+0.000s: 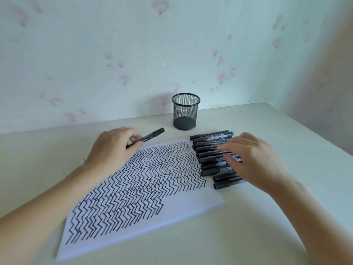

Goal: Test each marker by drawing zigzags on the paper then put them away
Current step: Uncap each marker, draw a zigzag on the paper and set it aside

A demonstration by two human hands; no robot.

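1. The left hand (112,148) is lying over the far left corner of the paper (191,205), with its fingers curled around a black marker (150,136). The marker is slim and round, with its cap on, and it is pointing to the right and away, toward the holder.
2. The paper is lying flat and turned at an angle on the table (267,226). It seems to be a thin stack of white sheets with a smooth face. Rows of black zigzag lines (133,188) are covering most of its left and upper part, while the near right corner is staying white.
3. The pen holder (185,111) is standing upright behind the paper, near the wall. It is a round cup of black metal mesh with a solid dark base, and I am seeing no marker inside it.
4. The row of black markers (210,152) is lying just beside the right edge of the paper. They are glossy plastic with white printed labels, all capped, side by side and touching each other.
5. The right hand (254,163) is resting on this row with fingers spread and nearly straight, the fingertips touching the barrels; it is not gripping any one of them.
6. The table is having a smooth, pale cream surface.
7. The wall (95,54) behind is wearing pale greenish wallpaper with faint pink flowers, and it is meeting another wall at the right corner.
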